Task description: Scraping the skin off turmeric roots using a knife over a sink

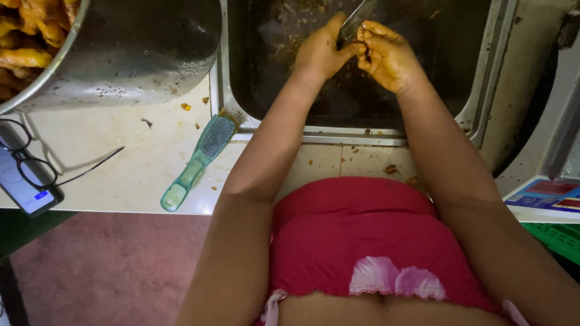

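Both over the dirty sink (483, 90): left hand (320, 51) and right hand (386, 57) closed around a knife (356, 21). Left of it, a metal pot (139, 54) heaped with yellow pieces (27, 36). On the pale counter (121, 157): brush (199, 160), glasses (30, 163), phone (21, 187).

I see my left hand (320, 51) and stained right hand (386, 57) gripping a knife blade (356, 21) over the dark sink (483, 78); a teal brush (196, 163) lies on the tabletop (121, 157) beside it.

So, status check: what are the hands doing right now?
Both hands over the sink. Left hand and right hand grip a knife. Nothing in the way.
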